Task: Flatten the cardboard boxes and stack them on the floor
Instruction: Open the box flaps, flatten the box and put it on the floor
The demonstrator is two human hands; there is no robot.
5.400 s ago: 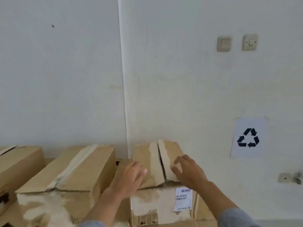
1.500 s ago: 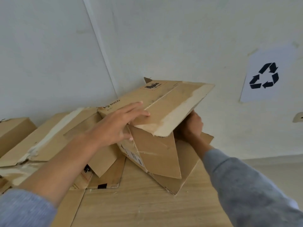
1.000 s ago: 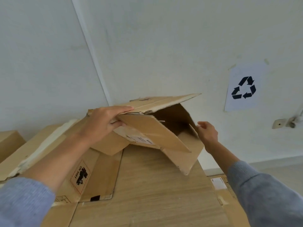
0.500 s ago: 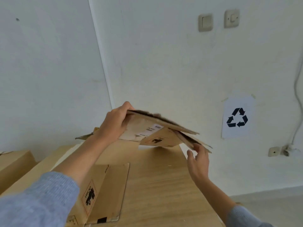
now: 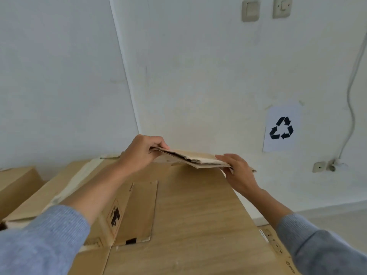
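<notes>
A flattened brown cardboard box hangs nearly level in the air above the wooden table, seen almost edge-on. My left hand pinches its left end between thumb and fingers. My right hand holds its right end from below, fingers curled over the edge. An assembled taped box stands on the table to the left, partly hidden by my left forearm, with one flap lying flat on the tabletop.
Another closed box sits at the far left. Flat cardboard lies on the floor right of the table. A recycling sign, wall switches, a socket and a cable are on the white wall.
The opened box has been pressed flat between my hands and lowered slightly. My right hand has risen from under its right corner and taken hold of that end.
</notes>
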